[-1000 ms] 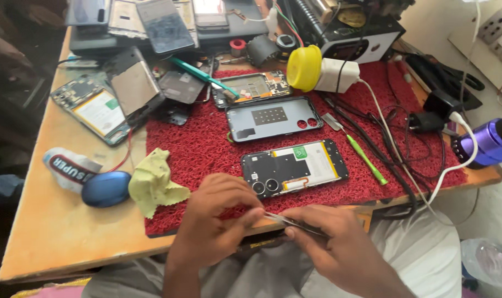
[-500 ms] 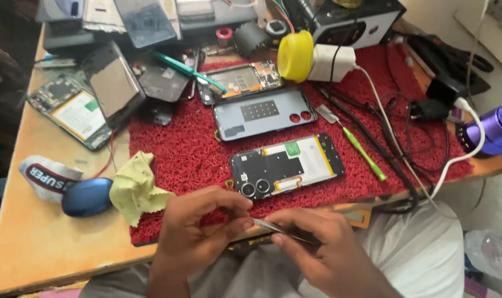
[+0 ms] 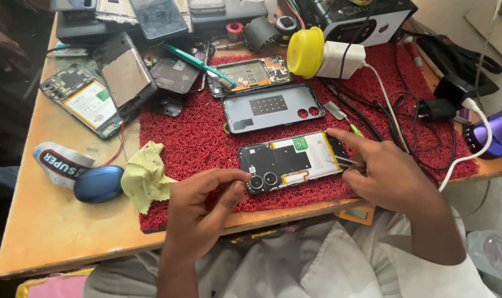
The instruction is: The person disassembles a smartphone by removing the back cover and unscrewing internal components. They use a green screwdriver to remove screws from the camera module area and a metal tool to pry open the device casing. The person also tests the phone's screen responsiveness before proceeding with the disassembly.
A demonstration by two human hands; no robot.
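On red bristly matting (image 3: 196, 138), the opened black phone (image 3: 292, 161) should be steadied by the empty, loosely curled left hand (image 3: 207, 201) while thin metal tweezers (image 3: 345, 161), pinched in the right hand (image 3: 391, 176), are guided gently

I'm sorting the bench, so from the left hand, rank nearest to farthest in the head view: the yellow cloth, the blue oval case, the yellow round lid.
From the left hand:
1. yellow cloth, just to its left on the mat's edge.
2. blue oval case, farther left on the bare table.
3. yellow round lid, far up at the mat's back.

Phone repair workshop, opened phones (image 3: 292, 161), red work mat (image 3: 196, 138)
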